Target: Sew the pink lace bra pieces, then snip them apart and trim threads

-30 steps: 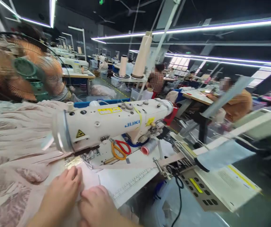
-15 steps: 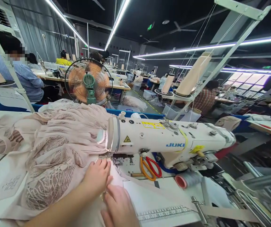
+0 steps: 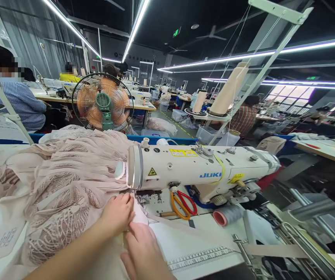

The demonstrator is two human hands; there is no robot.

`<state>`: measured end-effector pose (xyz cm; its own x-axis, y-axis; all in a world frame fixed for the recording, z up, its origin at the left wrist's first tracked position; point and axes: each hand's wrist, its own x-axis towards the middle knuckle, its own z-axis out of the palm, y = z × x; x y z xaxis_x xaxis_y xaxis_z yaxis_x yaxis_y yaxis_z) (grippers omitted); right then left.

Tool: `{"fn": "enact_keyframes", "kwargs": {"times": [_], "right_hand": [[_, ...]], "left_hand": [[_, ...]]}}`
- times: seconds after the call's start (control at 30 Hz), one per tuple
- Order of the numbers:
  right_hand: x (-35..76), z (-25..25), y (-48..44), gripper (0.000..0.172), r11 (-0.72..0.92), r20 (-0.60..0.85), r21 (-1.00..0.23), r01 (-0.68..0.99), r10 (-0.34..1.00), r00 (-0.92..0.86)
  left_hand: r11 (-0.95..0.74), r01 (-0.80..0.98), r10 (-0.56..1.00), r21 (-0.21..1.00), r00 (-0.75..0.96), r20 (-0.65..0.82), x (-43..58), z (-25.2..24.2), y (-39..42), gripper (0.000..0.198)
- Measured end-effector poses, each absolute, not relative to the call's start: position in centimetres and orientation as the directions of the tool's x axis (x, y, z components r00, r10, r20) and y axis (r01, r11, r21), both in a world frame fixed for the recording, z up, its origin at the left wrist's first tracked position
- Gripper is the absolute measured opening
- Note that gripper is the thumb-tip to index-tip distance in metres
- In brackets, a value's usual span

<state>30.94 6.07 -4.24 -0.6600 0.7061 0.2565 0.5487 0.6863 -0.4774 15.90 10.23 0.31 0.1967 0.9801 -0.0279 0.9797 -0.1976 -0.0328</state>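
1. The left hand (image 3: pixel 118 213) lies over the pale cloth close below the machine's head, palm down, fingers bent and held close together; whether they pinch the cloth or merely press on it, I cannot tell.
2. The right hand (image 3: pixel 144 243) is just beside it, nearer the wearer — fingers partly curled, their tips near the left hand's; its grip is likewise hidden.
3. The beige lace fabric (image 3: pixel 76 181) lies in a gathered heap left of the sewing machine (image 3: pixel 170 165), spreading forward beside and under the left forearm.
4. A paler piece of cloth (image 3: pixel 139 214) shows just right of the left hand's fingers.
5. On the worktop (image 3: pixel 174 243), an orange handle loop (image 3: pixel 176 209) and a red handle loop (image 3: pixel 193 206) lie side by side below the machine's arm, with a grey thread spool (image 3: pixel 233 215) on its side to their right.
6. A printed ruler scale (image 3: pixel 204 258) runs along the front edge — a beige strip (image 3: pixel 276 251) passes through the metal fittings beyond it.
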Motion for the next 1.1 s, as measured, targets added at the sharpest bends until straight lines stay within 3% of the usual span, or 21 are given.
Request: {"fn": "enact_keyframes", "kwargs": {"times": [0.13, 0.27, 0.37, 0.53, 0.67, 0.8, 1.1], "right_hand": [[29.7, -4.9, 6.4, 0.051, 0.685, 0.282, -0.463, 0.562, 0.715, -0.64], [28.5, -7.1, 6.7, 0.067, 0.714, 0.389, -0.423, 0.558, 0.699, -0.599], [28.1, -8.5, 6.7, 0.068, 0.733, 0.425, -0.414, 0.54, 0.68, -0.597], [29.1, -8.2, 6.4, 0.058, 0.764, 0.436, -0.468, 0.445, 0.637, -0.635], [32.0, -6.6, 6.5, 0.044, 0.782, 0.436, -0.5, 0.372, 0.598, -0.672], [35.2, -5.9, 6.7, 0.03, 0.785, 0.511, -0.434, 0.442, 0.619, -0.596], [36.0, -5.4, 6.5, 0.026, 0.741, 0.559, -0.436, 0.51, 0.668, -0.491]], "left_hand": [[-0.274, 0.962, 0.962, 0.012, 0.274, -0.015, 15.9, 0.5, 9.2, 0.038], [-0.303, 0.902, 0.953, 0.307, 0.289, 0.09, 15.8, -1.1, 6.5, 0.044], [-0.284, 0.858, 0.959, 0.428, 0.249, 0.138, 15.0, -2.0, 5.3, 0.043], [-0.365, 0.856, 0.926, 0.365, 0.374, 0.048, 14.0, -1.3, 5.5, 0.041], [-0.478, 0.828, 0.877, 0.292, 0.468, 0.108, 13.4, -1.1, 6.1, 0.036], [-0.547, 0.795, 0.837, 0.262, 0.518, 0.173, 12.5, -1.2, 7.0, 0.033], [-0.54, 0.796, 0.84, 0.272, 0.531, 0.115, 11.0, -1.5, 8.1, 0.037]]}}
